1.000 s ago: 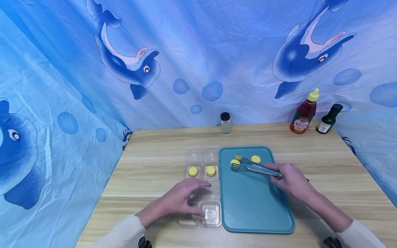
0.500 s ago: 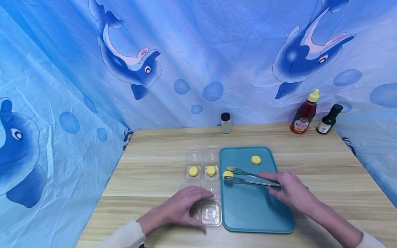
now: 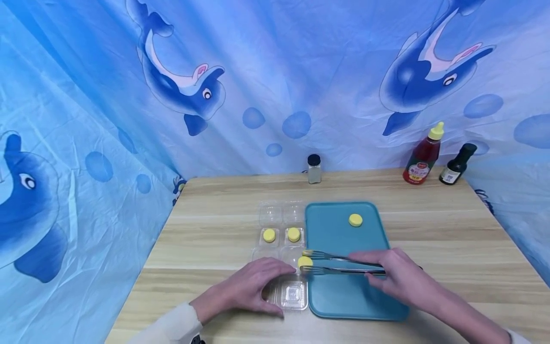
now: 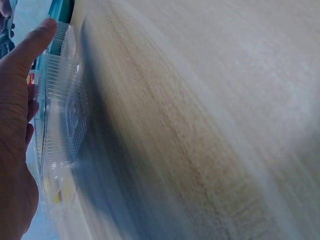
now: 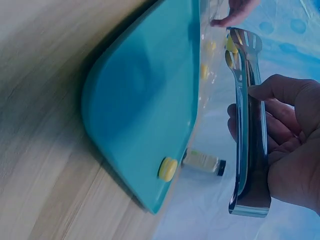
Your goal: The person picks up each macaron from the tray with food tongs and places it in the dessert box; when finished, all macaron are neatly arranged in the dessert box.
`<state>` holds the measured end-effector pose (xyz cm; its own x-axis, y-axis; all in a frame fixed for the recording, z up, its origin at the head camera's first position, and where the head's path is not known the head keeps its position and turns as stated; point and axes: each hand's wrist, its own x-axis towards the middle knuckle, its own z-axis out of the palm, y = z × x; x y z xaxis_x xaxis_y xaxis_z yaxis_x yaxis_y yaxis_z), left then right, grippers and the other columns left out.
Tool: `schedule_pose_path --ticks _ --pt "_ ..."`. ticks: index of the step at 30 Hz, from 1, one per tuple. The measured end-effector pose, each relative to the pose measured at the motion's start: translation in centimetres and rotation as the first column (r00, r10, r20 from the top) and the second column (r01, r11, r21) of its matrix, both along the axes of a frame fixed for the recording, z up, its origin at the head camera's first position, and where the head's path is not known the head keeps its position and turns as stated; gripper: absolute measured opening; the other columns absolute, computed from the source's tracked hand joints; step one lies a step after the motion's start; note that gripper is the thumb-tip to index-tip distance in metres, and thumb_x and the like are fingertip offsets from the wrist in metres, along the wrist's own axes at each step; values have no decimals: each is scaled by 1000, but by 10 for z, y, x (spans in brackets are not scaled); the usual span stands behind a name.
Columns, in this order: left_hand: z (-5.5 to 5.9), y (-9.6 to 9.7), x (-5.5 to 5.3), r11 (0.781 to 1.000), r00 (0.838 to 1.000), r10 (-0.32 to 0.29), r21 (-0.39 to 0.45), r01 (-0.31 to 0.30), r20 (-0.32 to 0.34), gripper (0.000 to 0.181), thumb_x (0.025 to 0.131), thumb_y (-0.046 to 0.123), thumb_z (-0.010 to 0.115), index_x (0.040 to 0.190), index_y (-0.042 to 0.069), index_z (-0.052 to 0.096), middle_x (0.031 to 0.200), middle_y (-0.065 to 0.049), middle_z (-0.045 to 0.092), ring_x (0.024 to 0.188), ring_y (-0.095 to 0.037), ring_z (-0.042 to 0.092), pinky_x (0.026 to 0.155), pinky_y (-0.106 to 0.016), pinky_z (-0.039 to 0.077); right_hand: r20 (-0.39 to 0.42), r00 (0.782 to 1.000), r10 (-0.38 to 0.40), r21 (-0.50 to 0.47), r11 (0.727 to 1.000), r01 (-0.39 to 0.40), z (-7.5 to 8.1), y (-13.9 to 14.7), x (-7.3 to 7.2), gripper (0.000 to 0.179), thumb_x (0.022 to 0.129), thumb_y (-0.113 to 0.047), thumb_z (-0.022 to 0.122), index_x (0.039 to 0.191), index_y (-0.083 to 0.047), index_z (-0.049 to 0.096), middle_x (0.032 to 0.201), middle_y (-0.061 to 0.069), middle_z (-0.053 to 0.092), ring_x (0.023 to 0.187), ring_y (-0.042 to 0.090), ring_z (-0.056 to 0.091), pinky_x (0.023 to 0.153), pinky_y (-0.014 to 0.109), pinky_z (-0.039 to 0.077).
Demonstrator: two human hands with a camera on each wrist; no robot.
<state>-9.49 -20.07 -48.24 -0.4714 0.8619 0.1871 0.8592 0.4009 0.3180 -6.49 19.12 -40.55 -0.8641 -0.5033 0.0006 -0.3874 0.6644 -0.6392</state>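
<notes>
My right hand holds metal tongs, their tips around a yellow macaron. That macaron is above the tray's left edge, beside the front clear plastic container. My left hand lies over this container's left part, thumb and fingers spread apart. In the left wrist view the thumb extends along the container's rim; whether the fingers press on it I cannot tell. Two yellow macarons, one left and one right, sit in the container behind. Another macaron lies on the teal tray.
A small jar with a black lid stands at the table's back edge. A red sauce bottle and a dark bottle are at the back right. A blue dolphin-print curtain surrounds the wooden table.
My right hand has brought the tongs and macaron leftward and nearer, from the tray's back part to its left edge. My left hand has shifted slightly toward me.
</notes>
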Motion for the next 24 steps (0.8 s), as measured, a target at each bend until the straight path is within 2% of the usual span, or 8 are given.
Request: schedule_pose_path --ticks 5,12,16,20,24 --pt "2 0 0 1000 1000 13 -15 -13 18 95 81 61 87 155 13 51 152 1 59 143 -15 51 123 -39 39 -18 997 71 -3 997 -71 1 -5 4 51 87 -1 85 134 -16 75 131 1 74 119 30 72 89 48 64" --pt "1 1 0 999 1000 22 -32 -21 17 93 81 63 86 154 16 52 152 6 58 143 -12 50 123 -36 38 -19 988 151 -28 988 -152 -5 -12 8 48 87 2 83 133 -13 76 129 1 75 118 25 71 87 46 65" --pt "0 2 0 1000 1000 8 -22 -9 -20 92 82 65 84 153 15 53 150 5 59 140 -13 53 122 -38 41 -46 985 167 -32 985 -169 -11 -17 11 48 86 3 82 131 -11 76 128 2 76 118 24 71 86 42 65" --pt "0 2 0 1000 999 6 -18 -6 -32 93 81 66 84 152 14 54 150 5 60 140 -13 54 121 -39 41 -63 983 171 -38 984 -173 -15 -21 13 47 86 5 80 131 -9 76 128 5 76 118 24 71 77 34 64" --pt "1 2 1 1000 999 9 -22 -10 -36 93 81 66 84 153 14 53 150 4 60 140 -13 54 121 -39 41 -74 982 173 -14 985 -175 -16 -25 15 47 86 3 80 131 -8 76 128 5 76 118 24 71 77 35 64"
